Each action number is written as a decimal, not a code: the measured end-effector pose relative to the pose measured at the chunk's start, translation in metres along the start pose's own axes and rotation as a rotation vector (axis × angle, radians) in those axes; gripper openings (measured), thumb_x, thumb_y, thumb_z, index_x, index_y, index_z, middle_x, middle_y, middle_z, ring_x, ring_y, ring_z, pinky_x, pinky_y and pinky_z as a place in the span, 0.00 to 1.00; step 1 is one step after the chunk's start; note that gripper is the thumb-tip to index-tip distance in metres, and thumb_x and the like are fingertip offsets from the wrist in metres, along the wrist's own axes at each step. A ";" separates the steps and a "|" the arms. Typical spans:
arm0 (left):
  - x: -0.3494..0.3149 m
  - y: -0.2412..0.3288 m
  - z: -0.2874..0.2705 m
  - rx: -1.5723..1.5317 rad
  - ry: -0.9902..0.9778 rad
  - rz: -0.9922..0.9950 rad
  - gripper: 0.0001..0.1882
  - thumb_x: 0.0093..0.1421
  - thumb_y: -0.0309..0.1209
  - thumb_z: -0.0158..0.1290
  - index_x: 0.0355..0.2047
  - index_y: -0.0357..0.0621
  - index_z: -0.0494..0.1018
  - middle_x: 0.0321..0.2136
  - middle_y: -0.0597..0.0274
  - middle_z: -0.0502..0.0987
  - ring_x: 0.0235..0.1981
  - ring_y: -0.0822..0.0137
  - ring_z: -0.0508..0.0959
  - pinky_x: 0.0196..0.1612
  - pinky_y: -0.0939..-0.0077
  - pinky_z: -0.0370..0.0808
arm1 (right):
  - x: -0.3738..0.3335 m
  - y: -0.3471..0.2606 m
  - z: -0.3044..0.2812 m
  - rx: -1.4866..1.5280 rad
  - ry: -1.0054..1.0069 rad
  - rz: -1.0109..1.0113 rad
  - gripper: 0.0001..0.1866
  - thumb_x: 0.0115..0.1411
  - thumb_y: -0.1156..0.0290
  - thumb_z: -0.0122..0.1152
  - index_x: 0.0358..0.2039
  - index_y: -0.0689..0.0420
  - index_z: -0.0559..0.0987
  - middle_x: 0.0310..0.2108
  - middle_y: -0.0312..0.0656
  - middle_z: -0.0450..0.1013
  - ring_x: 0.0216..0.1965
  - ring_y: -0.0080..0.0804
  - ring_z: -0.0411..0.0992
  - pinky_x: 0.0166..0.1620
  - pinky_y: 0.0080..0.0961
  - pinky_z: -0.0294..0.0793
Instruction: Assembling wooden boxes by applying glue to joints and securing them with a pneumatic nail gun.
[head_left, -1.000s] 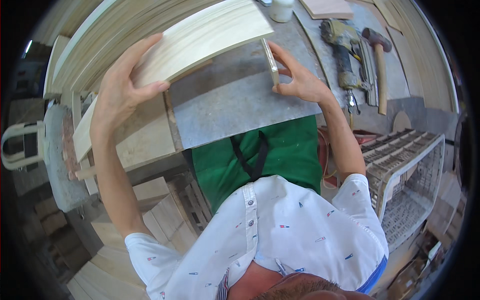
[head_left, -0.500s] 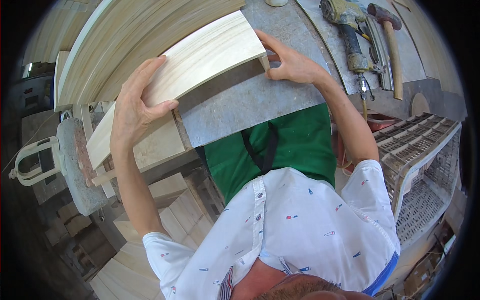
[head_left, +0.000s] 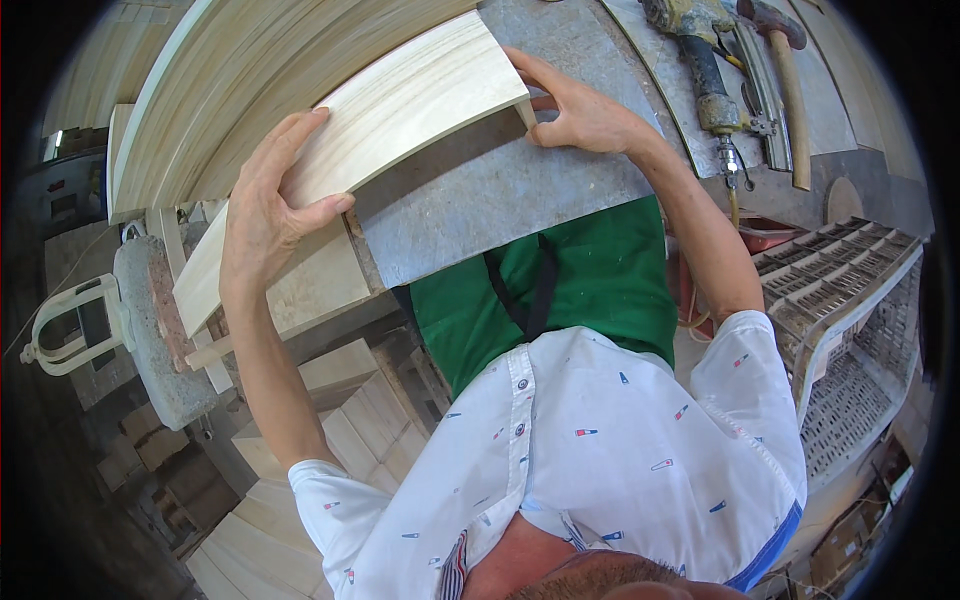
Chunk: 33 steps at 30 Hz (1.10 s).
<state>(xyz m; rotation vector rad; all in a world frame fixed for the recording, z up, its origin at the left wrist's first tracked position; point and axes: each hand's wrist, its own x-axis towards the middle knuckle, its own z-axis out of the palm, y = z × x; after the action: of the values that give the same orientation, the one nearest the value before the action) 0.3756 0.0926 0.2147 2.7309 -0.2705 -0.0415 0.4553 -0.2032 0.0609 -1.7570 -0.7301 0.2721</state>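
A long pale wooden board (head_left: 425, 95) slants across the grey worktop (head_left: 470, 205), raised off it, with a short wooden end piece (head_left: 526, 114) below its right end. My left hand (head_left: 262, 200) spans the board's width, fingers over the far edge and thumb at the near edge. At the right end, my right hand (head_left: 585, 112) grips the end piece between thumb and fingers; some fingertips are hidden behind the wood. The board's left part runs past my left wrist over another light wooden panel (head_left: 315, 285).
Stacked wooden boards (head_left: 250, 80) stand beyond the board at the far left. A nail gun (head_left: 706, 85) and a hammer (head_left: 788, 95) lie at the far right. Below them stands a plastic crate (head_left: 840, 300). More wooden pieces (head_left: 375, 425) are piled low on the left.
The board's right end and my right hand have shifted slightly away from me. My left hand keeps its hold, almost unmoved.
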 end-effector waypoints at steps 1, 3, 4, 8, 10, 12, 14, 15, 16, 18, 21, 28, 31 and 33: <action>0.000 0.000 0.000 -0.008 0.001 0.005 0.48 0.34 0.57 0.66 0.56 0.50 0.68 0.55 0.54 0.68 0.58 0.55 0.67 0.59 0.58 0.65 | 0.000 0.001 0.000 -0.014 -0.003 0.012 0.51 0.40 0.73 0.59 0.67 0.48 0.49 0.61 0.50 0.55 0.63 0.47 0.54 0.61 0.45 0.63; 0.001 0.001 0.000 -0.014 0.001 0.011 0.48 0.34 0.57 0.66 0.56 0.50 0.68 0.55 0.55 0.68 0.58 0.55 0.67 0.59 0.58 0.65 | 0.001 0.002 0.000 0.017 -0.006 -0.010 0.51 0.40 0.73 0.59 0.67 0.48 0.49 0.61 0.50 0.55 0.63 0.47 0.54 0.61 0.45 0.63; 0.001 0.001 0.000 -0.010 0.001 -0.002 0.47 0.35 0.57 0.65 0.56 0.49 0.68 0.55 0.54 0.68 0.58 0.55 0.67 0.59 0.58 0.65 | 0.001 0.002 0.000 0.040 -0.015 -0.019 0.51 0.41 0.73 0.59 0.67 0.48 0.49 0.61 0.50 0.55 0.63 0.47 0.54 0.61 0.45 0.62; 0.001 0.002 -0.001 0.007 -0.006 -0.011 0.47 0.36 0.57 0.64 0.56 0.49 0.69 0.56 0.54 0.68 0.58 0.54 0.67 0.59 0.57 0.65 | 0.000 0.002 0.000 0.058 -0.012 -0.012 0.51 0.41 0.72 0.59 0.67 0.48 0.49 0.61 0.49 0.55 0.63 0.46 0.54 0.61 0.46 0.62; 0.001 0.002 0.000 0.002 -0.009 -0.017 0.47 0.35 0.57 0.64 0.56 0.49 0.68 0.56 0.53 0.67 0.58 0.54 0.67 0.59 0.56 0.65 | 0.000 0.002 0.001 0.032 -0.001 -0.011 0.50 0.41 0.72 0.59 0.67 0.49 0.49 0.61 0.49 0.55 0.63 0.46 0.55 0.61 0.45 0.62; 0.001 0.000 0.001 -0.004 -0.009 -0.022 0.47 0.35 0.57 0.64 0.56 0.50 0.68 0.56 0.52 0.67 0.58 0.53 0.67 0.59 0.56 0.65 | 0.000 0.002 0.001 0.044 -0.002 -0.013 0.50 0.41 0.72 0.59 0.67 0.49 0.49 0.61 0.50 0.55 0.63 0.46 0.54 0.61 0.45 0.62; 0.000 0.000 0.002 -0.009 -0.011 -0.059 0.48 0.34 0.57 0.65 0.56 0.50 0.68 0.57 0.51 0.66 0.58 0.52 0.66 0.60 0.55 0.63 | 0.000 0.003 0.001 0.045 -0.003 -0.012 0.50 0.41 0.72 0.60 0.67 0.49 0.49 0.60 0.50 0.55 0.63 0.47 0.54 0.61 0.45 0.63; 0.000 0.001 0.002 -0.006 -0.010 -0.055 0.48 0.34 0.57 0.65 0.56 0.50 0.68 0.57 0.51 0.66 0.58 0.52 0.66 0.60 0.55 0.63 | -0.001 0.004 0.001 0.048 -0.003 0.001 0.50 0.41 0.72 0.59 0.67 0.49 0.49 0.60 0.50 0.55 0.63 0.47 0.54 0.61 0.45 0.63; -0.001 0.002 0.001 0.008 -0.007 -0.035 0.49 0.33 0.59 0.65 0.57 0.53 0.68 0.57 0.51 0.66 0.59 0.52 0.66 0.59 0.55 0.64 | -0.001 0.004 0.001 0.050 -0.003 0.013 0.50 0.41 0.72 0.59 0.67 0.49 0.49 0.60 0.50 0.55 0.63 0.47 0.54 0.61 0.45 0.62; 0.001 0.008 -0.002 0.028 -0.001 -0.007 0.50 0.31 0.60 0.66 0.57 0.56 0.68 0.58 0.52 0.65 0.59 0.51 0.65 0.58 0.55 0.66 | 0.000 0.006 0.002 0.046 0.004 -0.010 0.50 0.41 0.72 0.59 0.67 0.49 0.49 0.60 0.50 0.55 0.63 0.47 0.54 0.61 0.45 0.62; 0.007 0.028 -0.003 0.190 0.011 0.052 0.53 0.31 0.61 0.65 0.59 0.57 0.64 0.60 0.50 0.61 0.62 0.49 0.59 0.62 0.53 0.60 | 0.000 0.007 0.002 0.041 0.011 -0.030 0.50 0.41 0.72 0.59 0.67 0.50 0.49 0.60 0.50 0.55 0.62 0.47 0.55 0.61 0.43 0.63; 0.061 0.082 0.042 0.185 -0.016 0.443 0.41 0.44 0.53 0.62 0.58 0.56 0.65 0.60 0.45 0.59 0.63 0.44 0.56 0.63 0.53 0.55 | -0.004 0.000 -0.003 0.131 -0.022 0.000 0.50 0.41 0.75 0.58 0.67 0.52 0.49 0.62 0.52 0.55 0.63 0.44 0.56 0.62 0.40 0.60; 0.071 0.090 0.053 0.121 -0.023 0.447 0.34 0.46 0.50 0.62 0.54 0.55 0.69 0.60 0.45 0.59 0.62 0.44 0.57 0.62 0.54 0.56 | -0.003 0.001 -0.003 0.076 -0.002 0.004 0.50 0.40 0.71 0.60 0.66 0.53 0.50 0.59 0.50 0.57 0.59 0.44 0.59 0.56 0.36 0.66; 0.072 0.092 0.057 0.083 -0.032 0.425 0.31 0.47 0.48 0.62 0.52 0.56 0.71 0.60 0.45 0.59 0.61 0.44 0.58 0.62 0.54 0.56 | -0.002 0.005 -0.002 0.054 0.009 -0.008 0.50 0.40 0.70 0.60 0.66 0.53 0.51 0.58 0.50 0.57 0.58 0.44 0.60 0.55 0.36 0.66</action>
<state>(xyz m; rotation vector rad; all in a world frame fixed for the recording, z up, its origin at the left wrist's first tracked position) 0.4259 -0.0261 0.1981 2.6943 -0.8706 0.0453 0.4563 -0.2067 0.0567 -1.7029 -0.7165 0.2759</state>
